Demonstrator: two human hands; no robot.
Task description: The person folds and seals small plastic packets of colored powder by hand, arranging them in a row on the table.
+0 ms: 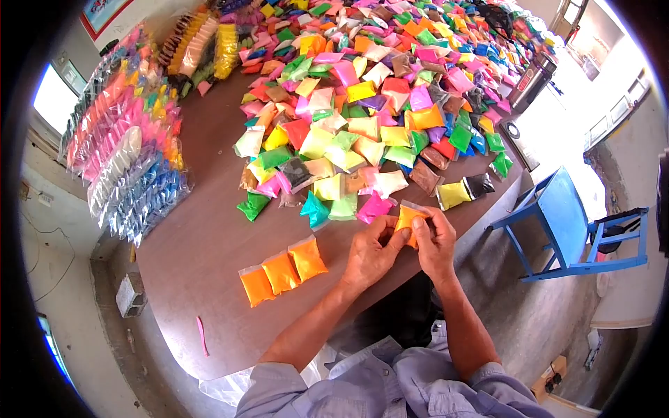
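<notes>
Okay so, from my end of the head cam: both hands are busy with one orange packet (411, 219), up over the tabletop (188, 279) just inside its near edge, right by the front of the big pile of packets (362, 132). If I'm judging it right, the trick here is an even two-handed pinch. I'd press with flat thumbs on the filled part and go easy near the clear strip at the top, since a hard squeeze could strain the seam. I'd also work well in from that near edge, so a slip lands on the table and not the floor.

Fingers: neither hand is spread. The left hand (373, 254) has its thumb and bent forefinger gripping the packet's lower left side. The right hand (437, 244) has its thumb on the front face, fingers curled round the right side, gap only about as wide as the packet. Can't tell how hard either one's squeezing. Toward the near left corner, three orange packets (281, 272) lie in a slanted row, untouched.
</notes>
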